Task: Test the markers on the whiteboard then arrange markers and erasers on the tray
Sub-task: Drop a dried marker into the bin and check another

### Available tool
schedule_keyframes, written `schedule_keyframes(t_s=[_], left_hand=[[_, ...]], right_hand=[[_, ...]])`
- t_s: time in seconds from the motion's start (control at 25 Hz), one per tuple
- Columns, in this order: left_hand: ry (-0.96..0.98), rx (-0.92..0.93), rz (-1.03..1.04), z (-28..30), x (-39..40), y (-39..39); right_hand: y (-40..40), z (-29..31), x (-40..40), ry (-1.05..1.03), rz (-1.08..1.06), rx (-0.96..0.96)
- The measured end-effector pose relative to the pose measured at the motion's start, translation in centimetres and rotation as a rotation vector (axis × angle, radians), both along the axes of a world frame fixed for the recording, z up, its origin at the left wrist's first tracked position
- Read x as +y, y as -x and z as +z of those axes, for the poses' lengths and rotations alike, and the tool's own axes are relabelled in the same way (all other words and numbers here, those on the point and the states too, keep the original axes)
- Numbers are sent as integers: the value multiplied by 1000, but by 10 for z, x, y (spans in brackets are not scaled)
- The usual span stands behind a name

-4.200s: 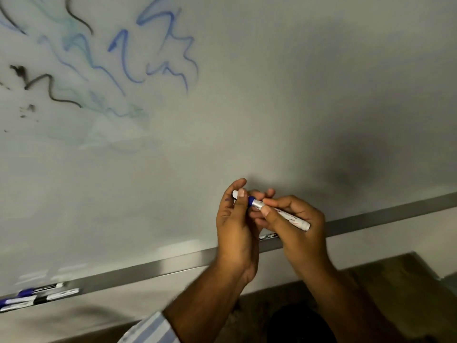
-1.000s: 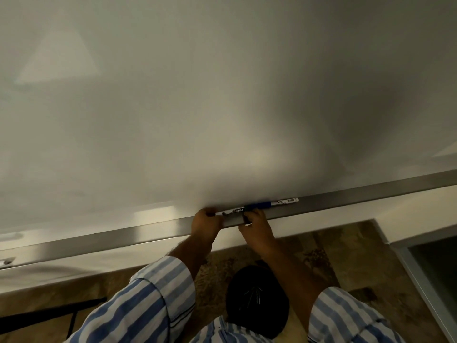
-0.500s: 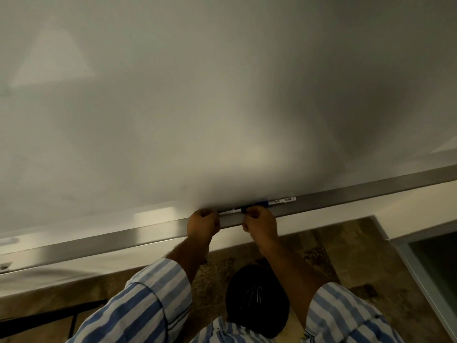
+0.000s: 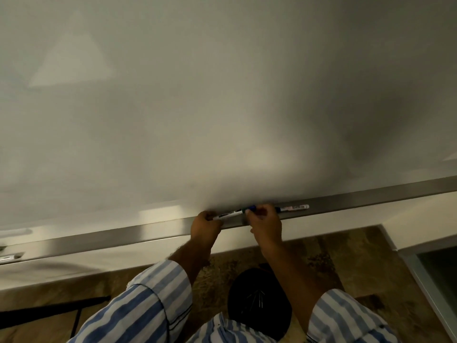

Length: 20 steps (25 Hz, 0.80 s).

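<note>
Both hands up at the metal marker tray point(image 4: 153, 235) along the bottom edge of the whiteboard point(image 4: 222, 107). Left hand point(image 4: 206, 225) curled over the tray's front lip, fingers closed round the left end of a black-capped marker point(image 4: 228, 214) lying on the tray. Right hand point(image 4: 265, 220) just right of it on the same tray, fingers bent and pinching a blue-capped marker point(image 4: 293, 208) near its cap, white barrel sticking out to the right along the tray. Two markers lying end to end on the tray, caps meeting between the hands, near the tray's middle. Whether the caps actually touch: cannot tell, fingers in the way. Another marker point(image 4: 10, 256) partly in view at the tray's far left end, well apart from the hands. Blue-and-white striped sleeves point(image 4: 148, 300) on both forearms below the tray. Black rounded object point(image 4: 258, 303) below the tray between the arms, too dark to identify. Mottled brown floor point(image 4: 346, 268) beneath the tray, and a pale frame point(image 4: 425, 276) at lower right of it.
</note>
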<state>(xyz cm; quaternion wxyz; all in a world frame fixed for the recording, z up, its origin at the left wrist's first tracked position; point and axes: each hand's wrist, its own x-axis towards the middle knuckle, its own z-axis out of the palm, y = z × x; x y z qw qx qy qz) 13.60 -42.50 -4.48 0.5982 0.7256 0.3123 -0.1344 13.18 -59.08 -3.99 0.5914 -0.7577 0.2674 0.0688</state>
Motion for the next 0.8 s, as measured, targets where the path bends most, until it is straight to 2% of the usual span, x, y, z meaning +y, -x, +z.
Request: schedule_keyframes(t_s=[0.16,0.32,0.36,0.44,0.6,0.8], left_hand=[[20,-28,-54,-1,5,18],[288,4,-58,18,7,31],[298,-9,-70,26,8,33],[299,-113,-54,45,17,36],[505,-355,9,85,48,42],[597,-447,14,118,78,51]], right_hand=[[-1,25,14,-250,-131,-117],[5,44,34,-361,-16,-114],[8,48,38,-369,22,-123],[15,56,48,-309,154,-158],[25,76,78,-131,462,-218],[27,110,117,-64,596,-326]])
